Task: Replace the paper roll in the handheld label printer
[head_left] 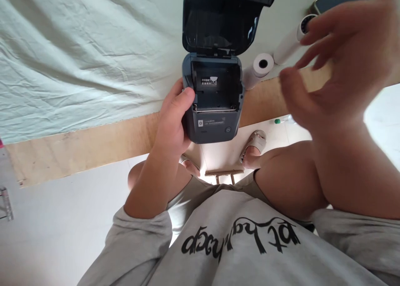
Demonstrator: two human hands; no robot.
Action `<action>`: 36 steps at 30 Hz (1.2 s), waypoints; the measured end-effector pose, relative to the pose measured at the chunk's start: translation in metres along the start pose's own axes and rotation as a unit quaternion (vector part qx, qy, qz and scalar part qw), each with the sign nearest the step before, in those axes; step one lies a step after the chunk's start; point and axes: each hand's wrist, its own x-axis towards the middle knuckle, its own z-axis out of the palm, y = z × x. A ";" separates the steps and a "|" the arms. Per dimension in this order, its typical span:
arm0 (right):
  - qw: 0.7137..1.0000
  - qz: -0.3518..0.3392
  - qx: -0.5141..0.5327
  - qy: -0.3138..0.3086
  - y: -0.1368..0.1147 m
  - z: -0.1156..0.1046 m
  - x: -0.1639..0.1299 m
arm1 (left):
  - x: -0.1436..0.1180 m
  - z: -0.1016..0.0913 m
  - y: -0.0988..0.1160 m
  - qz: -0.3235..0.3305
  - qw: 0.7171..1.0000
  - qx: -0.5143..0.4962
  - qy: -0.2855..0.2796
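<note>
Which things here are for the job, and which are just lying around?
For the job:
open printer, held in the left hand
two white paper rolls, probably, near the open right hand

Just lying around:
what looks like a phone
green-capped thing on the floor

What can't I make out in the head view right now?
All in the head view:
- Left hand: most fingers are hidden behind the printer.
- Lid: its far end is cut off by the top edge.
- Small print below the slot: too small to read.
- Right hand: blurred.
- Dark-screened device: cut off by the top edge, partly behind that hand.
</note>
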 end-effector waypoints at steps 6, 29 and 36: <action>0.988 0.033 -0.028 -0.145 -0.011 0.019 0.000 | 0.000 0.001 0.004 -0.021 1.000 0.016 0.005; 0.990 0.068 0.063 -0.109 -0.010 0.024 0.005 | -0.001 0.006 0.004 -0.025 0.999 0.032 -0.006; 0.974 -0.031 0.215 0.069 -0.019 0.022 0.012 | -0.002 0.002 0.002 0.003 0.999 0.043 0.000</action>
